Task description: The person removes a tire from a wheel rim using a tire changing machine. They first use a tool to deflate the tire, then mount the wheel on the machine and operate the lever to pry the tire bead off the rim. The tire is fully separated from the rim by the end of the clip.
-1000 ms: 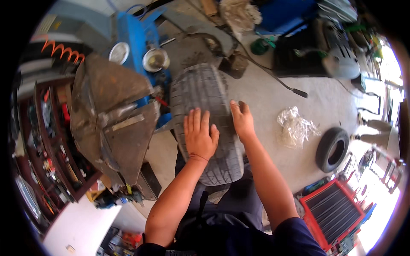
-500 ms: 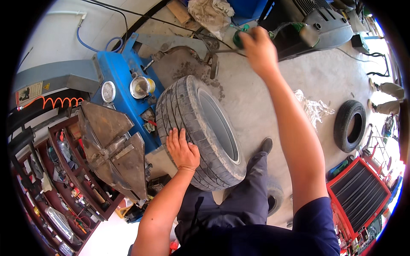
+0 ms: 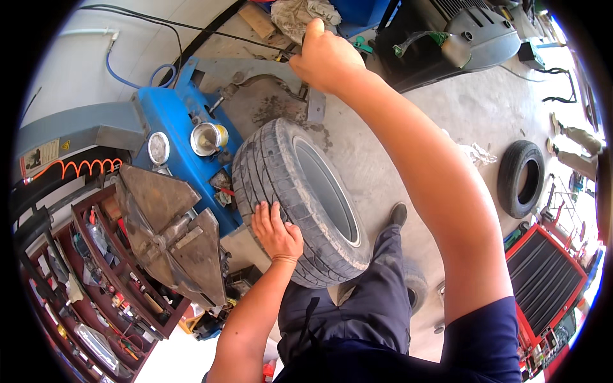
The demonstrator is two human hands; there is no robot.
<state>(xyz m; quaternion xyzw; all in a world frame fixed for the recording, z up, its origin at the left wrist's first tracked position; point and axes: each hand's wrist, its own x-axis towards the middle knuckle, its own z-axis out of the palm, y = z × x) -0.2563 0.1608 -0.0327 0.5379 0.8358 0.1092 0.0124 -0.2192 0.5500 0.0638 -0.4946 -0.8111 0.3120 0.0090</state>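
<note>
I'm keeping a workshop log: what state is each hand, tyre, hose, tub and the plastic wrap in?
Left hand: open, laid on the tyre
Right hand: away from the tyre, grip unclear
Tyre: tilted, fitted on a rim
Far tyre: no rim seen
Tyre behind leg: partly hidden
Tub: uncovered
Orange hose: coiled
Blue hose: looped
Plastic wrap: crumpled

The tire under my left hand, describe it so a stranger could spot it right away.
Start at the blue machine left of centre. Just right of it, in front of the person's legs, is a large tire with the left hand on its grooved tread. Its grey metal rim sets it apart from the black tire at far right, whose centre is open.
</note>
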